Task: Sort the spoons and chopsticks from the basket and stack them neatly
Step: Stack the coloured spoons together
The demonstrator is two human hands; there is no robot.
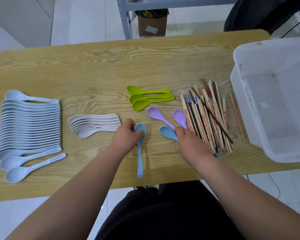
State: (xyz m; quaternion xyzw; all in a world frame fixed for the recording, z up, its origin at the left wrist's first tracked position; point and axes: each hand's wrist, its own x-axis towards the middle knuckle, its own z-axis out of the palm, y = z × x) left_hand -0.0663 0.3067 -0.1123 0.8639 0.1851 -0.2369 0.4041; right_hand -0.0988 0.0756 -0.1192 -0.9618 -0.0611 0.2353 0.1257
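Dark-clothed lap at bottom centre, with both forearms reaching up onto the table (93,66). The left hand (126,135) curls round the bowl of a blue spoon (140,158), handle pointing down-frame. The right hand (189,144) grips the second blue spoon (167,133) by its handle, beside two purple spoons (156,114). Chopsticks (208,116) lie heaped just right of it, the white basket (249,101) beyond.

One camera only — worn on the person's head, looking forward and steeply down, close over the worktop (111,66), both forearms reaching in from the bottom edge.
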